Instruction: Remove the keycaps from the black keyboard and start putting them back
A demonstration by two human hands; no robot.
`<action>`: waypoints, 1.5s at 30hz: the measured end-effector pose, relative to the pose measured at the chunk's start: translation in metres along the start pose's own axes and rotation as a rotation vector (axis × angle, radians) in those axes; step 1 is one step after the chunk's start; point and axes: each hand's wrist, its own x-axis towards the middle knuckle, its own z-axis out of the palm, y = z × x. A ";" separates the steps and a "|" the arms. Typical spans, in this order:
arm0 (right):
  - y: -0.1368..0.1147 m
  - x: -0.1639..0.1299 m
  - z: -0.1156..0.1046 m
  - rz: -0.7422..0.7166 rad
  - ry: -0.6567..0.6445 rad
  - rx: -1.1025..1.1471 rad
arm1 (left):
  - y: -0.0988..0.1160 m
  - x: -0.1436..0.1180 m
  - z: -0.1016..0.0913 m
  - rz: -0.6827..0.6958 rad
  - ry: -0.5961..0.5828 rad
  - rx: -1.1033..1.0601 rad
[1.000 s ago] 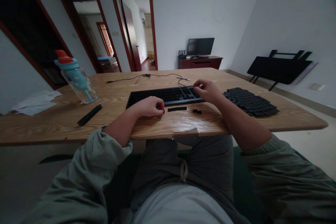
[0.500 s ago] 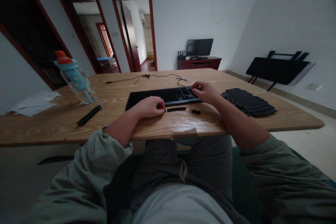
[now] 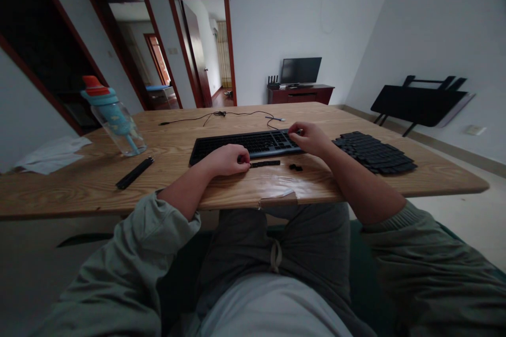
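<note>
1. Two bare hands are at the wood-grain tabletop (image 3: pixel 233 190), well apart from each other, both with the fingers bent inward.
2. The left hand (image 3: pixel 230 160) is in front of the black computer keyboard (image 3: pixel 253 143), its fingertips at the left end of a short row of black keycaps (image 3: pixel 266 164); I cannot tell whether they pinch one.
3. The right hand (image 3: pixel 307 138) is at the keyboard's right end, thumb and forefinger drawn close; whether anything is between them is hidden.
4. The keyboard lies lengthwise, set back from the tabletop's near edge, partly hidden behind the left hand.
5. Between keyboard and near edge lies the keycap row, with a small cluster of keycaps (image 3: pixel 295 167) just right of it.
6. Toward the right near corner, beyond the right forearm, spreads a large block of black keycaps (image 3: pixel 375 154).
7. A thin black cable (image 3: pixel 221 114) runs along the far edge.
8. Toward the left edge are a clear bottle with a blue lid (image 3: pixel 116 120), white paper (image 3: pixel 55 155) and a slim black bar (image 3: pixel 135 172).
</note>
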 end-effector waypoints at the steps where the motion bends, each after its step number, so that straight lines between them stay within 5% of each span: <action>1: 0.000 0.000 0.000 0.000 -0.001 0.001 | 0.000 0.000 0.000 0.001 0.002 -0.005; 9: 0.003 0.000 0.000 -0.007 0.003 0.022 | 0.000 -0.008 -0.015 -0.076 0.066 -0.081; 14: 0.002 0.000 -0.001 -0.009 -0.004 0.011 | -0.009 -0.016 -0.022 -0.133 -0.032 -0.128; 27: 0.005 0.000 0.000 -0.016 -0.002 -0.003 | -0.016 -0.012 -0.015 -0.128 -0.141 -0.153; 45: 0.000 -0.001 -0.002 -0.002 -0.019 -0.011 | -0.015 -0.010 -0.011 -0.031 -0.047 -0.049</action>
